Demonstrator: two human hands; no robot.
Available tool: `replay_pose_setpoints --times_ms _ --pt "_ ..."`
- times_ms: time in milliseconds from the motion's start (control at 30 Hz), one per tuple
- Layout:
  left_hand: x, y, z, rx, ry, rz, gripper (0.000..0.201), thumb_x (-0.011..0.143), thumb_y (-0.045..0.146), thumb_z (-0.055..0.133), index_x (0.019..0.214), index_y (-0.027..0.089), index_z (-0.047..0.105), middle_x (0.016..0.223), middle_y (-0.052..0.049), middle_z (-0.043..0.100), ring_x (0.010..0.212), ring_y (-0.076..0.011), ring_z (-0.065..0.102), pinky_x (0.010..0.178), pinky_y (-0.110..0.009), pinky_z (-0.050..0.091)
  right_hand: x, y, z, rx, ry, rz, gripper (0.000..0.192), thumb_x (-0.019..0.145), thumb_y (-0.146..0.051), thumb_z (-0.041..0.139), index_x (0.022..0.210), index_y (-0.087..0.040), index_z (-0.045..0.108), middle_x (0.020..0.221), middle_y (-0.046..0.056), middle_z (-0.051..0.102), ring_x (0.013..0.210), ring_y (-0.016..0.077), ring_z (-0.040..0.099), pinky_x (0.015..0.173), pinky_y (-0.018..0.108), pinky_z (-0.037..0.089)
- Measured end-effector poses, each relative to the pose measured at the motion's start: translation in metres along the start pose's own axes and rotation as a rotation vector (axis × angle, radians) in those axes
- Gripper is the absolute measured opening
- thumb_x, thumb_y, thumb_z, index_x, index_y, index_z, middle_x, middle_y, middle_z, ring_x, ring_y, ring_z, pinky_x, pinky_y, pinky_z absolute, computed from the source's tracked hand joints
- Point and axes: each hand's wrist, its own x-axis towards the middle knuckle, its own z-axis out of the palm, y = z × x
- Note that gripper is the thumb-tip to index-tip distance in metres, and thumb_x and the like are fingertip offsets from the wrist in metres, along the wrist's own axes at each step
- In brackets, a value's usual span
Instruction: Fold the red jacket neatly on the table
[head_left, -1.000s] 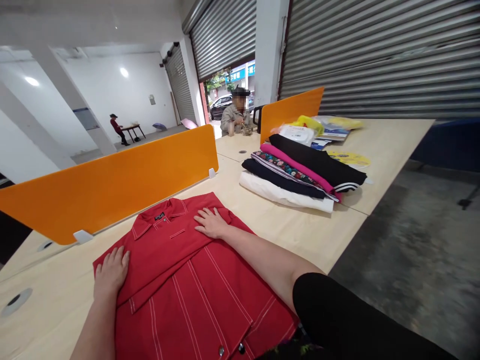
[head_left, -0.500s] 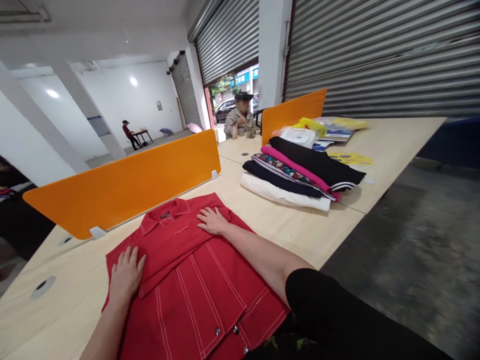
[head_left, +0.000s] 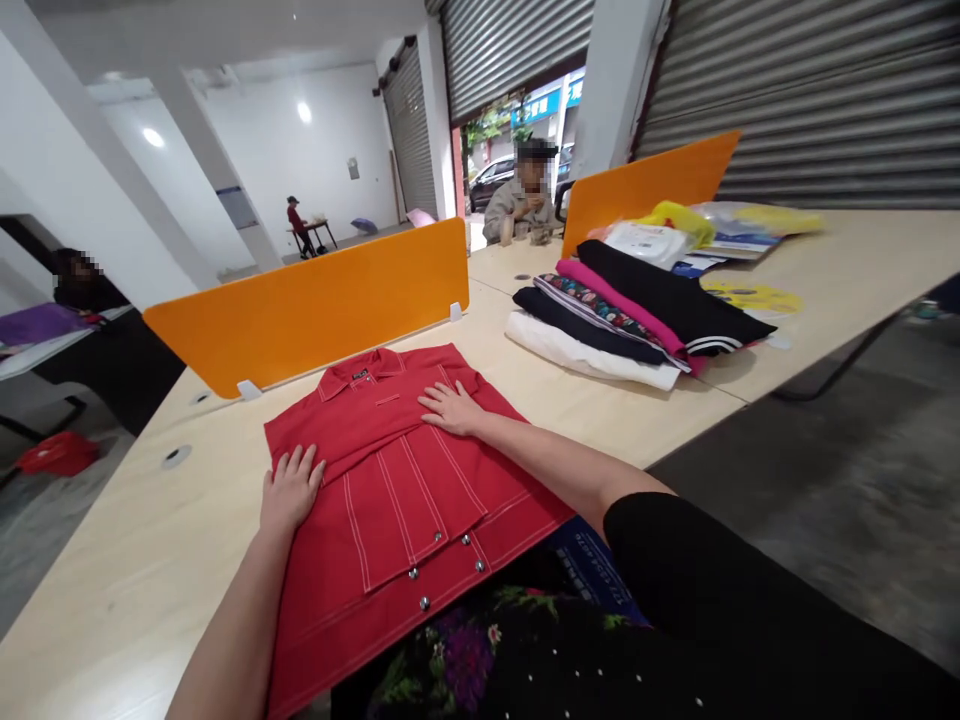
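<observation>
A red jacket (head_left: 405, 480) with white stitching and metal snaps lies spread on the pale wooden table (head_left: 202, 540), its collar toward the orange divider. Its lower edge reaches the near table edge, by my lap. My left hand (head_left: 295, 487) rests on the jacket's left side, fingers stretched out. Flat on the upper right of the jacket lies my right hand (head_left: 452, 408), fingers spread. Neither hand grips the cloth. A fold of fabric runs across the jacket between the two hands.
Right of the jacket lies a pile of folded clothes (head_left: 607, 310), black, pink, patterned and white. Plastic packages (head_left: 652, 240) sit behind it. Orange dividers (head_left: 315, 305) stand on the table. A person (head_left: 521, 205) sits at its far end; another person (head_left: 82, 280) is at left.
The view has shifted, so more of the jacket's lower edge and my lap show. Both hands stay flat in about the same places on the jacket.
</observation>
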Motion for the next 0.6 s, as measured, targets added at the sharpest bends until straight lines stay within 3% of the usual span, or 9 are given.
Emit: replay_pose_setpoints --times_ms 133,233,367,433,533,600 --pt "-0.007 0.003 -0.003 -0.029 -0.005 -0.015 0.047 0.095 0.027 0.031 0.142 0.025 0.041 0.150 -0.011 0.036 0.140 -0.0287 0.027 0.110 -0.058 0.021 -0.019 -0.003 0.000 -0.015 -0.031 0.037 0.058 0.095 -0.052 0.032 0.145 -0.023 0.037 0.155 0.009 0.026 0.143 0.0301 0.016 0.111 0.062 0.006" --pt "-0.029 -0.001 0.001 -0.068 0.023 -0.008 0.051 0.095 0.032 0.031 0.144 0.021 0.037 0.152 -0.011 0.032 0.142 -0.0286 0.022 0.111 -0.055 0.021 -0.048 0.006 -0.004 -0.004 0.003 0.042 0.058 0.094 -0.053 0.035 0.144 -0.024 0.040 0.155 0.009 0.027 0.143 0.0291 0.015 0.112 0.061 0.005" --pt "-0.086 -0.028 0.018 -0.189 0.028 0.125 0.050 0.094 0.032 0.028 0.141 0.023 0.042 0.153 -0.007 0.032 0.141 -0.0248 0.025 0.112 -0.049 0.026 -0.112 0.042 -0.005 0.089 0.028 0.090 0.056 0.094 -0.052 0.032 0.140 -0.024 0.046 0.152 0.006 0.034 0.141 0.0262 0.025 0.114 0.052 0.015" --pt "-0.121 -0.049 0.029 -0.272 0.044 0.212 0.050 0.094 0.034 0.027 0.141 0.026 0.043 0.151 -0.004 0.037 0.140 -0.0227 0.028 0.111 -0.045 0.031 -0.144 0.066 -0.005 0.169 0.113 0.126 0.055 0.095 -0.049 0.027 0.136 -0.023 0.052 0.147 0.007 0.041 0.136 0.0233 0.035 0.113 0.045 0.025" --pt "-0.168 -0.079 0.042 -0.301 0.174 0.370 0.053 0.092 0.029 0.032 0.145 0.037 0.033 0.149 0.003 0.039 0.140 -0.0196 0.029 0.109 -0.039 0.037 -0.183 0.094 -0.010 0.182 0.241 0.166 0.056 0.094 -0.049 0.025 0.129 -0.020 0.059 0.138 0.011 0.051 0.128 0.0231 0.046 0.109 0.040 0.035" --pt "-0.189 -0.092 0.050 -0.262 0.270 0.477 0.060 0.090 0.023 0.034 0.146 0.042 0.025 0.146 0.005 0.043 0.138 -0.0207 0.033 0.107 -0.040 0.040 -0.201 0.103 -0.015 0.142 0.244 0.137 0.056 0.094 -0.049 0.025 0.126 -0.021 0.061 0.134 0.012 0.054 0.126 0.0244 0.048 0.107 0.042 0.037"
